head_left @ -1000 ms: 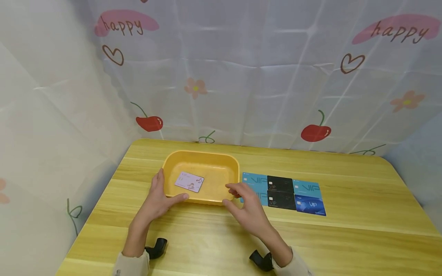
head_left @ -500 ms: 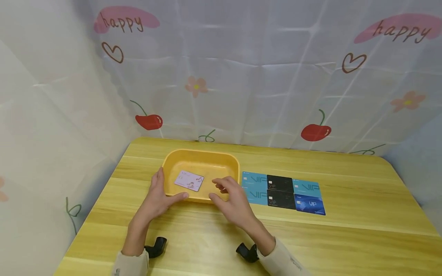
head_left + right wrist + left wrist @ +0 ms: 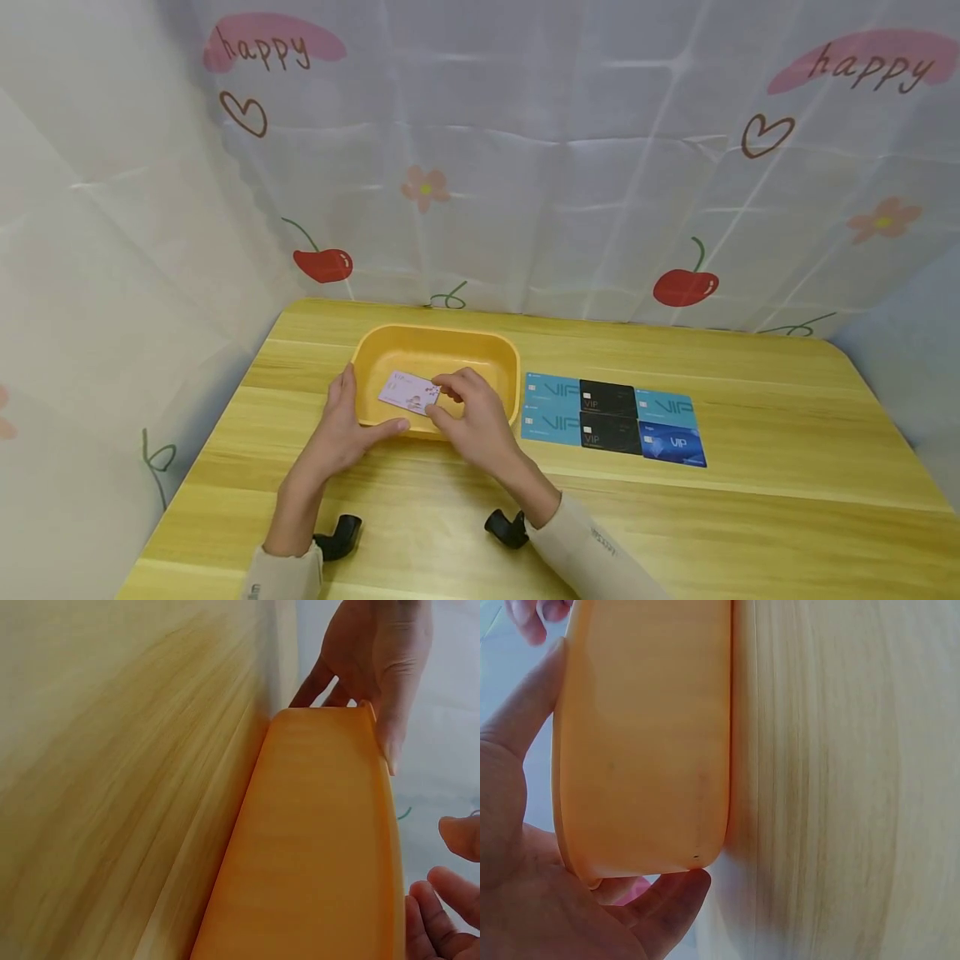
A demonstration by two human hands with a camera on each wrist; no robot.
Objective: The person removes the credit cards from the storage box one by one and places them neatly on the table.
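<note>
A yellow plastic basin [image 3: 480, 343] sits on the table with one pale pink VIP card [image 3: 402, 392] lying inside it. My left hand [image 3: 341, 429] grips the basin's near left corner, thumb over the rim and fingers against the outer end wall [image 3: 649, 780]. Inside the basin, my right hand [image 3: 477, 421] is at the card's right edge, index finger above and thumb below it with a gap between them. Whether the fingertips touch the card cannot be made out. From the right wrist, the basin's side hides the card, and the fingers [image 3: 457, 892] appear spread apart.
To the right of the basin, several VIP cards lie in two rows: light blue ones [image 3: 551, 423], black ones [image 3: 610, 433] and a dark blue one [image 3: 672, 444]. The wooden table [image 3: 787, 433] meets a printed curtain [image 3: 555, 183] at the back.
My right hand has moved left from the basin's right rim to the pink card's edge, uncovering the light blue cards. The left hand keeps its hold; the pink card lies where it was.
</note>
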